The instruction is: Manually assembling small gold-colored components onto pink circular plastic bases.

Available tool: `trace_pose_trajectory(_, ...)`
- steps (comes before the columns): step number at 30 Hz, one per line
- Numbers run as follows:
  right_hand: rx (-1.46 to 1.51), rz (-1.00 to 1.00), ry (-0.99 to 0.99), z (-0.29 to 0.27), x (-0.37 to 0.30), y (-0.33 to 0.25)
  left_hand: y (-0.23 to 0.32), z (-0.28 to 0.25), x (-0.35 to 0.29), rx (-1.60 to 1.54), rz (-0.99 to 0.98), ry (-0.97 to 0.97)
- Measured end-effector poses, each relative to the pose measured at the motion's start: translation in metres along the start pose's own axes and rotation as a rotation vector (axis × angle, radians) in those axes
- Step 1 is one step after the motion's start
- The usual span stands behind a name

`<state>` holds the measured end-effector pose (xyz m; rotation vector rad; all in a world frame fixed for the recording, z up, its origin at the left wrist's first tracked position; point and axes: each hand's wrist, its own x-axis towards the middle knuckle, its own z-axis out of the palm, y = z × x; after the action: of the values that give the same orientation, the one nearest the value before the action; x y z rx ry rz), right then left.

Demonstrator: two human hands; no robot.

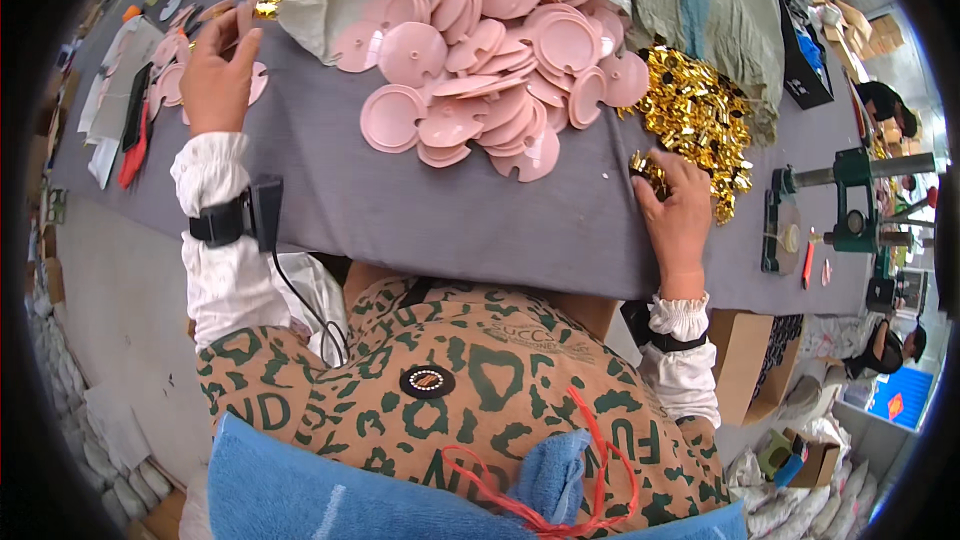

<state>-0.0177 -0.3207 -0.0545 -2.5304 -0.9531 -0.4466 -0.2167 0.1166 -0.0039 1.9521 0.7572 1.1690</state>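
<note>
My left hand (222, 75) is raised over the far left of the table, its thumb and fingers closed on a pink plastic disc (248, 6) seen nearly edge-on. A small shiny gold piece (267, 7) shows just right of that disc. Notched pink discs (410, 52) spill in a heap from a white sack (305, 0) at the table's middle. My right hand (680, 215) is at the near left edge of a pile of small gold pieces (700, 110). Its fingers curl around a few of them (647, 170); the fingertips are partly hidden.
A grey cloth covers the table (400, 210). Left lie more pink discs (172, 80), a red-handled tool (133, 155) and a black strip-like object (137, 105). A green hand press (855, 195) stands at right, near a black box (805, 65). Other people (885, 345) are farther right.
</note>
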Motion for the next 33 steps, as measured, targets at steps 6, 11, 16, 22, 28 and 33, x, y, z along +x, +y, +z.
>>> trace_pose_trajectory(6, 0.008, 0.012, 0.018, 0.012, 0.000, 0.004, 0.038, 0.068, -0.071, 0.153, 0.338, -0.316)
trace_pose_trajectory(11, 0.216, 0.050, 0.190, 0.007, -0.002, 0.005, 0.053, 0.129, -0.102, 0.108, 0.561, -0.472)
trace_pose_trajectory(16, 1.036, 0.428, 0.088, -0.009, -0.006, -0.009, 0.089, 0.124, -0.112, -0.153, 0.136, -0.528)
trace_pose_trajectory(22, 1.115, 0.348, 0.088, -0.008, -0.001, -0.055, 0.122, 0.153, -0.156, -0.628, -0.447, -0.781)
trace_pose_trajectory(28, 0.726, 0.140, 0.192, -0.004, -0.006, -0.054, 0.127, 0.159, -0.174, -0.490, -0.107, -0.685)
trace_pose_trajectory(33, 0.669, 0.084, 0.212, -0.003, -0.006, -0.056, 0.117, 0.162, -0.181, -0.327, 0.255, -0.575)
